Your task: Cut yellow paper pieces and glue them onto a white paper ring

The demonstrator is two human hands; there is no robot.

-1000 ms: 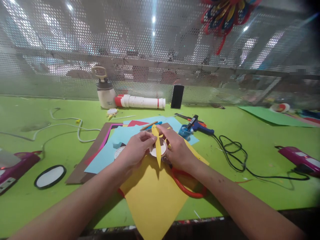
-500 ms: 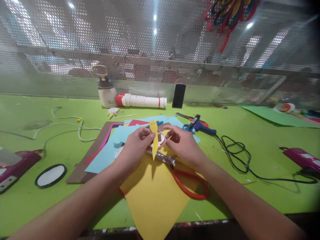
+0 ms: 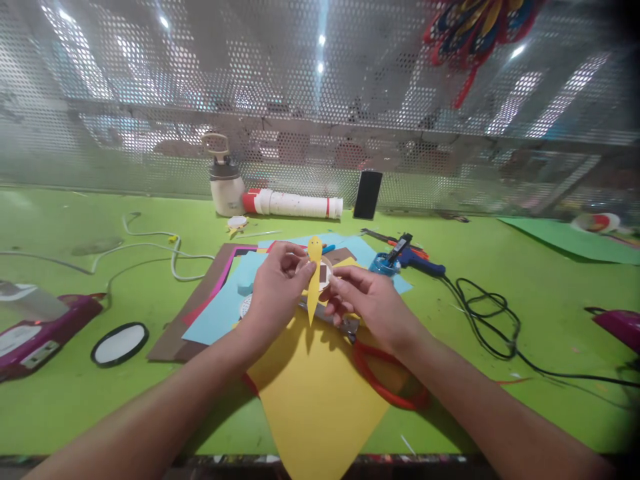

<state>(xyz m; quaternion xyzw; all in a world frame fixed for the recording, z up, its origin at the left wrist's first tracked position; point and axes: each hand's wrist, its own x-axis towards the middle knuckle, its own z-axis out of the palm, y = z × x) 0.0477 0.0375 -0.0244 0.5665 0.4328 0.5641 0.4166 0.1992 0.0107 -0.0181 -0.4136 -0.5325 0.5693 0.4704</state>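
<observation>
My left hand [image 3: 277,290] pinches a narrow yellow paper piece [image 3: 314,273] with a rounded, dotted top and a pointed lower end. Just behind it is a small round white disc [image 3: 324,272] with a dark rectangle in its middle. The fingertips of my right hand [image 3: 367,297] are closed on the disc's right edge. Below both hands lies a large yellow sheet [image 3: 320,393], and on it are scissors with red handles [image 3: 385,383], their blades partly hidden by my right hand.
Coloured sheets [image 3: 220,303] lie under my hands. A blue glue gun [image 3: 423,262] with a black cable is to the right. A black-rimmed white oval [image 3: 120,344] and a purple power strip [image 3: 47,347] lie left. Behind stand a sprayer [image 3: 227,190], white tube [image 3: 300,204] and phone [image 3: 368,194].
My right fingers have moved in and closed on the disc's edge. The yellow piece remains in my left hand. The whole view has shifted slightly, with the table's objects now further right.
</observation>
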